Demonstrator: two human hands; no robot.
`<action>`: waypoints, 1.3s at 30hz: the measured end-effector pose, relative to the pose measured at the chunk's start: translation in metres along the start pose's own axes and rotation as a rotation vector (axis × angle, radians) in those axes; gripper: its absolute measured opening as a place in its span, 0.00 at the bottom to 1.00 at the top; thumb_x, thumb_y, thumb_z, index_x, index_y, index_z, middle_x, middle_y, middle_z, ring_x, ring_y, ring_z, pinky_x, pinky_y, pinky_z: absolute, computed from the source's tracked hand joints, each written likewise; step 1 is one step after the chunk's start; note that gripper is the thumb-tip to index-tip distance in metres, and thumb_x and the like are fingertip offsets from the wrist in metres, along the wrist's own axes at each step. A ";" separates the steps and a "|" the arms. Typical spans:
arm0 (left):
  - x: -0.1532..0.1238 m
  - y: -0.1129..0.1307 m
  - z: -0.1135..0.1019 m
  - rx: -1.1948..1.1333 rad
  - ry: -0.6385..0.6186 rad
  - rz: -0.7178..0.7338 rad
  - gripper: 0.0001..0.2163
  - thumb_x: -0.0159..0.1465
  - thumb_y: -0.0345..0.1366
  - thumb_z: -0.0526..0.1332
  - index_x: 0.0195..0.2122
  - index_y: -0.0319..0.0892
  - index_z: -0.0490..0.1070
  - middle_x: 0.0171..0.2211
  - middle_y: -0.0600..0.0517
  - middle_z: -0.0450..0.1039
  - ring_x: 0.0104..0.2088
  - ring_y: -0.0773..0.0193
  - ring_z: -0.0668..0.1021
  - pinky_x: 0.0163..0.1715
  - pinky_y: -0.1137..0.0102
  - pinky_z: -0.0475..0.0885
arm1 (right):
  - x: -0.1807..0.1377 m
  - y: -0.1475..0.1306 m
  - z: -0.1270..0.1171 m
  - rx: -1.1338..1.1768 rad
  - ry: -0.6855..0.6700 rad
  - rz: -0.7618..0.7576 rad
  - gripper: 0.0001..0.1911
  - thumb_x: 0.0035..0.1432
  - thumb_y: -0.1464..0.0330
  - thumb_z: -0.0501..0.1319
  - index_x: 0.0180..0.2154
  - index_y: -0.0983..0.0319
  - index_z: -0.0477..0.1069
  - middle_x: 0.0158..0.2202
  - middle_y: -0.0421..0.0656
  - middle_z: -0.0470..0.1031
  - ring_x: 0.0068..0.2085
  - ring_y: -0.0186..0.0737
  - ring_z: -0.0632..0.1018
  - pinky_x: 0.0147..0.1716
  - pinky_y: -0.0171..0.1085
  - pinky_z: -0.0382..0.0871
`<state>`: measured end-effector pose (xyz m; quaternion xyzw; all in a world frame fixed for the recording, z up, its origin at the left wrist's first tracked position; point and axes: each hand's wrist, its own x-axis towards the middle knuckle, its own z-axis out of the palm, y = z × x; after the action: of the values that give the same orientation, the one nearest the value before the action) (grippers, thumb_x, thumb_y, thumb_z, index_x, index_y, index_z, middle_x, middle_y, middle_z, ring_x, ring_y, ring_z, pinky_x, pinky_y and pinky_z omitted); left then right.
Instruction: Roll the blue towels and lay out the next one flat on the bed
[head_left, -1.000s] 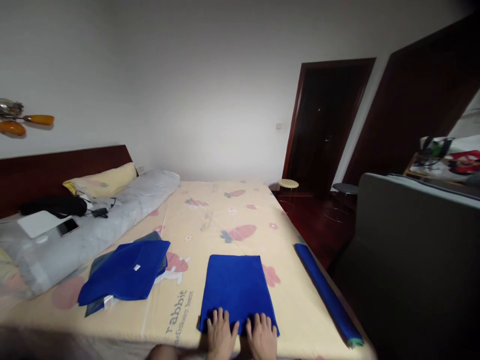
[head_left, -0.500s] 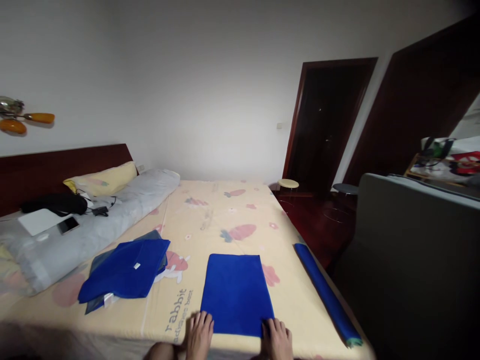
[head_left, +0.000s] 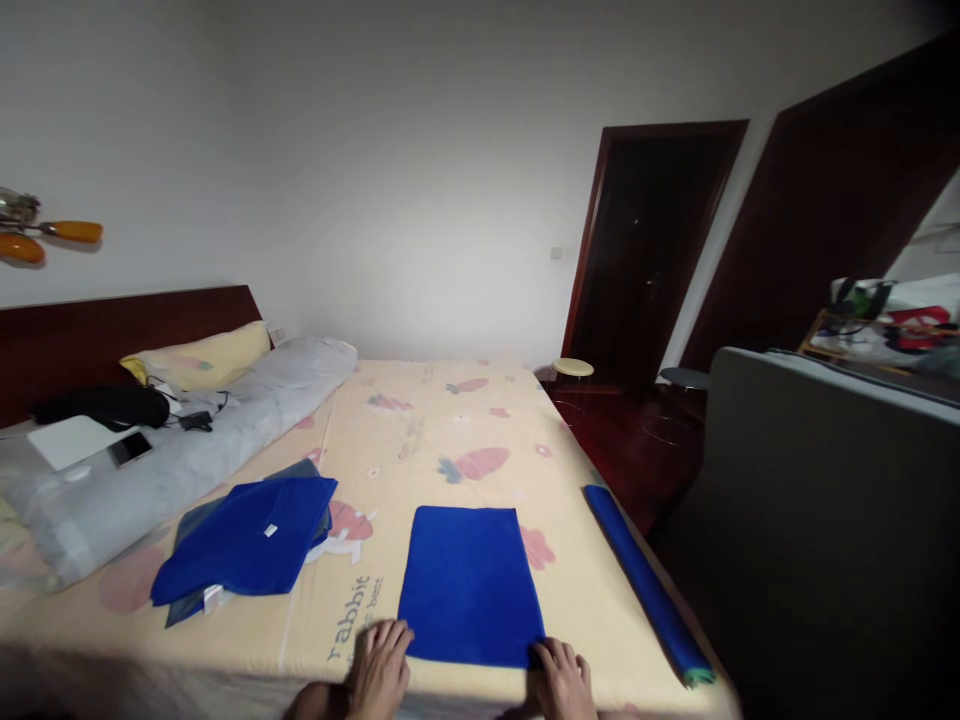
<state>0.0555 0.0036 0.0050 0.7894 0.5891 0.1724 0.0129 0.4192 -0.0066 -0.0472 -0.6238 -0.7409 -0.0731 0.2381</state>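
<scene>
A flat blue cloth [head_left: 472, 585], roughly square, lies smooth on the bed near its front edge. My left hand [head_left: 382, 665] rests on the sheet by the cloth's lower left corner, fingers stretched out, tips at the cloth's edge. At the lower right corner, my right hand [head_left: 564, 680] has its fingers bent and closed on the cloth's edge; the thumb is mostly hidden. To the left lies a loose pile of blue cloths [head_left: 247, 540] with white labels. A rolled blue cloth [head_left: 645, 585] with a greenish end lies along the bed's right side.
The bed [head_left: 420, 420] has a printed cream sheet. On its left are a grey rolled quilt [head_left: 300, 375], a yellow pillow [head_left: 199, 358], a phone [head_left: 131, 449] and a white flat device [head_left: 71, 441]. A dark grey panel [head_left: 817, 520] stands at the right; stools [head_left: 573, 368] stand behind.
My left hand has slid a little left, off the cloth's corner toward the sheet. My right hand stays at the right corner. The view has shifted slightly.
</scene>
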 end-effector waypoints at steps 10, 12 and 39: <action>0.006 0.000 -0.014 -0.069 0.068 0.016 0.19 0.56 0.20 0.50 0.38 0.50 0.72 0.39 0.56 0.78 0.45 0.63 0.75 0.49 0.66 0.66 | 0.027 0.006 -0.023 0.134 -0.048 -0.077 0.16 0.50 0.78 0.55 0.34 0.52 0.73 0.34 0.35 0.79 0.39 0.40 0.77 0.43 0.40 0.59; 0.003 0.000 -0.021 -0.096 0.075 0.014 0.16 0.56 0.22 0.51 0.36 0.49 0.72 0.37 0.55 0.77 0.43 0.62 0.75 0.47 0.65 0.67 | 0.028 0.008 -0.033 0.183 -0.085 -0.081 0.16 0.49 0.78 0.56 0.35 0.53 0.73 0.32 0.35 0.78 0.40 0.39 0.76 0.44 0.40 0.59; 0.026 0.038 -0.015 0.141 0.012 -0.313 0.14 0.64 0.44 0.53 0.42 0.47 0.76 0.45 0.48 0.77 0.50 0.52 0.73 0.51 0.58 0.62 | 0.035 -0.032 -0.012 -0.064 0.038 0.136 0.11 0.60 0.58 0.57 0.35 0.58 0.72 0.35 0.44 0.75 0.38 0.47 0.74 0.41 0.45 0.61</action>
<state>0.0932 0.0135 0.0340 0.6860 0.7154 0.1314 -0.0192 0.3877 0.0128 -0.0155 -0.6786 -0.6894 -0.0920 0.2363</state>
